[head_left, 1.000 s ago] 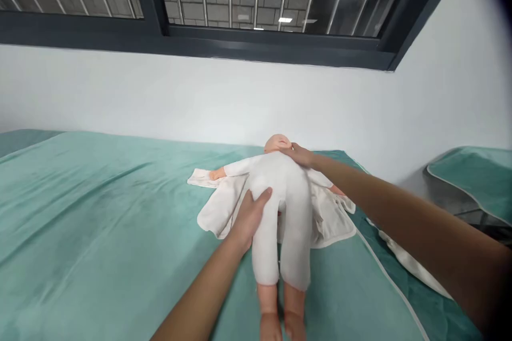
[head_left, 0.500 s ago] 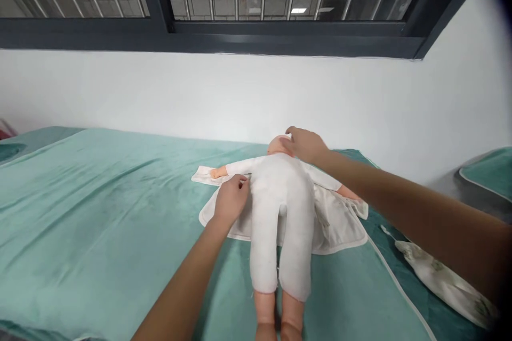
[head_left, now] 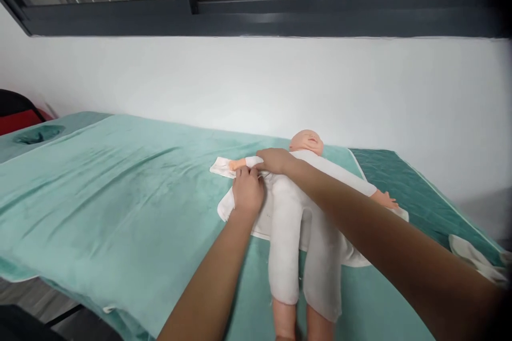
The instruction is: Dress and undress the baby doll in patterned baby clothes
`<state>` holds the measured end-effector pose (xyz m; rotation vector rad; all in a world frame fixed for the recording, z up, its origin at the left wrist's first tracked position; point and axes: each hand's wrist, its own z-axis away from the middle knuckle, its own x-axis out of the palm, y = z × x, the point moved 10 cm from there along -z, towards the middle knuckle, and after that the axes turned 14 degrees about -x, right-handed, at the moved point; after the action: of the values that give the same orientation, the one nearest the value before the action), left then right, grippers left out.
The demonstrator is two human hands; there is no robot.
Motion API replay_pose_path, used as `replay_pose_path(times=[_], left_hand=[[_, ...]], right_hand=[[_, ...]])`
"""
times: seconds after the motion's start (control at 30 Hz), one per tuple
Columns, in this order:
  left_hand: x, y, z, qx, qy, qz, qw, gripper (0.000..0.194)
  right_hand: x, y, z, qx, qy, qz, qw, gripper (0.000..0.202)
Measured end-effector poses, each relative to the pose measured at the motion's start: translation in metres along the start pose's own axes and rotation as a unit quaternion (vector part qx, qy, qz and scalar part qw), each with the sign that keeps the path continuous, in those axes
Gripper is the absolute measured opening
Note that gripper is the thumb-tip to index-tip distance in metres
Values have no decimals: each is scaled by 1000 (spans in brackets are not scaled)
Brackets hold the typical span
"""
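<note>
A baby doll [head_left: 286,256] with a white cloth body lies on its back, legs towards me. Under it a white garment [head_left: 263,226] is spread out, and one sleeve [head_left: 220,167] lies beneath the doll's arm at left. My right hand [head_left: 277,161] reaches across the doll, its fingers closed round that arm near the elbow. Just below, my left hand [head_left: 248,190] has its fingers curled at the garment's edge beside the doll's side; its fingertips are partly hidden. The doll's head [head_left: 307,141] is bare and turned to the right. My right forearm covers part of its torso.
A green sheet [head_left: 120,208] covers the bed, with a darker green pad [head_left: 376,170] at the right. Another white cloth [head_left: 472,256] lies at the right edge. Behind the bed stand a white wall [head_left: 200,85] and a dark window frame [head_left: 320,18]. A red and black object [head_left: 18,112] is at far left.
My right hand has left the doll's head and moved down to its arm at left, close to my left hand. The doll's head has turned to the right. The view has shifted.
</note>
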<state>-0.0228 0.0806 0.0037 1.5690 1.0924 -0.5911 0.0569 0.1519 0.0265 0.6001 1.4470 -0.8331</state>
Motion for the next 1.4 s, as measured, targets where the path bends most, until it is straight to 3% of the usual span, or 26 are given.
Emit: replay_pose_path(times=[0.07,0.17,0.33,0.57,0.73,0.87,1.0,1.1,1.23,1.3,1.4], left_hand=[[-2,-10,-5,-35,-7,104,994,16],[-4,-32,-13,-106,-15,276,955,13],[-7,-60,-22,-167,-21,401,900,17],[1,-74,-26,-190,-57,546,814,17],[-2,-83,-27,-208,-16,582,786,16],[-11,-79,-22,-203,18,568,797,15],[-25,-55,-13,-141,26,484,863,15],[-29,-27,-6,-60,-8,409,911,16],[-21,2,2,29,-75,319,944,19],[-24,0,2,28,-50,286,957,23],[-33,-18,2,-26,28,225,974,25]], right_hand=[[-7,3,12,3,22,-4,1000,40],[-20,5,29,-3,64,-29,998,43],[-34,1,49,-21,131,-86,987,50],[-27,2,53,4,103,-21,994,61],[-21,6,49,15,69,19,997,61],[-17,8,47,33,51,48,997,59],[-14,5,44,38,48,66,996,56],[-12,2,40,39,52,72,995,46],[-9,2,37,51,65,69,994,29],[-11,3,37,55,78,64,993,32],[-21,4,42,59,102,48,992,39]])
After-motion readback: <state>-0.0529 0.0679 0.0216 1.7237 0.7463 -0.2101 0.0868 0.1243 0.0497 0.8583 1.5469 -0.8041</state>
